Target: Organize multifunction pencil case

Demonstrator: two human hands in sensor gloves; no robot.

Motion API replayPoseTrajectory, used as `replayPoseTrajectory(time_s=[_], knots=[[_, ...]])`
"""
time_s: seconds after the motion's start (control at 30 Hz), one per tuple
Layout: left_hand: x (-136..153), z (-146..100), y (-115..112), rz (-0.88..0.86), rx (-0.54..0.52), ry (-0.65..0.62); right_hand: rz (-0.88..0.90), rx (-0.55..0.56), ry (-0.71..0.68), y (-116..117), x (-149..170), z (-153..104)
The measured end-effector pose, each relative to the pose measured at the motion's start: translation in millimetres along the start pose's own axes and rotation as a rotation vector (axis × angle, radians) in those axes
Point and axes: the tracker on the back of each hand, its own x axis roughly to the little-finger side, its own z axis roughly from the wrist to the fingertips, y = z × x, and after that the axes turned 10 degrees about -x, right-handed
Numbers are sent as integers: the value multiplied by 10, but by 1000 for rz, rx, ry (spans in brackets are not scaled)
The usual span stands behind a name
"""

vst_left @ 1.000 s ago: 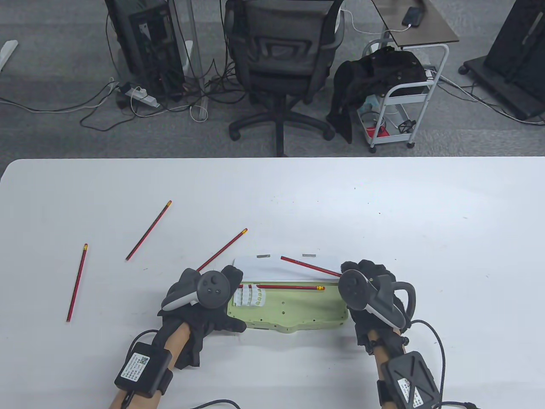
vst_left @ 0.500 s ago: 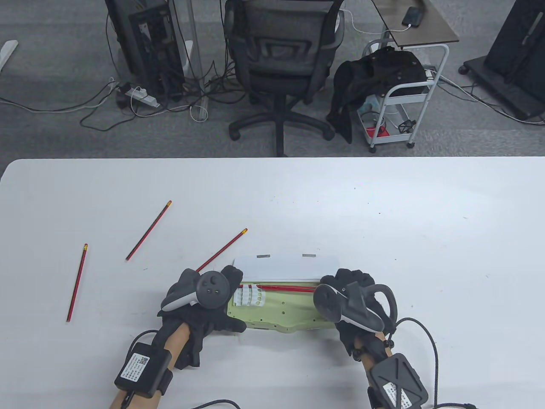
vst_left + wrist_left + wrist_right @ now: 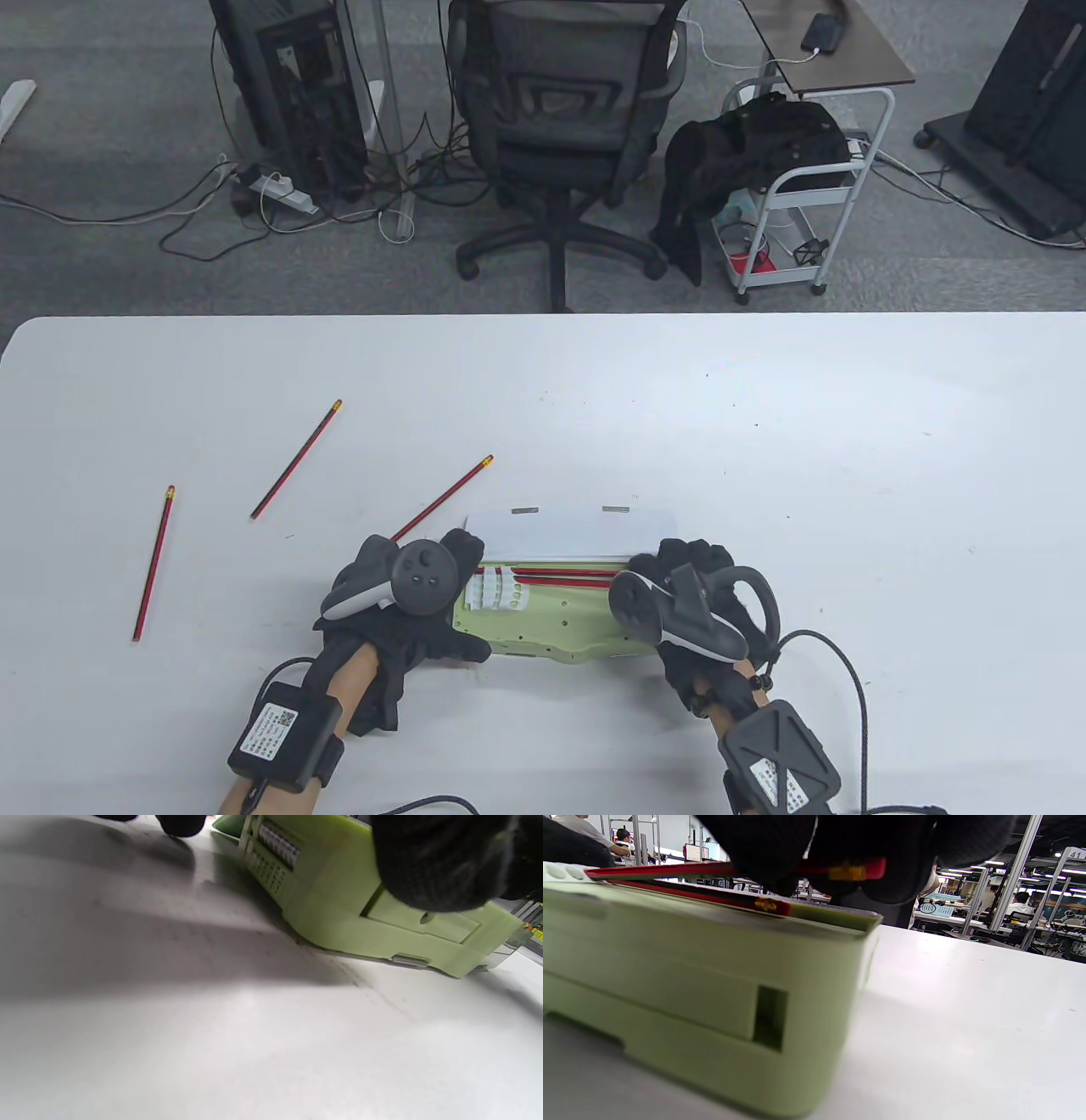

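White table [image 3: 764, 441] is carrying a pale green plastic pencil case [image 3: 551, 624], lid open, near the front edge, long axis lying left to right across the table. Left hand [image 3: 407, 594] is gripping the case's left end, fingers curled over it. Right hand [image 3: 687, 594] is sitting at the right end, fingers pinching a red pencil [image 3: 670, 869] just above the tray; this pencil is lying parallel to the case's long axis, eraser end to the right. A second red pencil [image 3: 704, 896] is resting in the tray beside it, same heading. Three loose red pencils [image 3: 296, 459] are lying on the table to the left, each angled differently.
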Motion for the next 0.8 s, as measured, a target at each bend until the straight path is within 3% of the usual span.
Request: replayPoseTrajectory(time_s=[0.37,0.8], knots=[[-7,-4,-4,10,4,5,42,120,-26,17,-2,4],[-5,-4,-6,7,5,6,134,146,-4,-22,135,-33]])
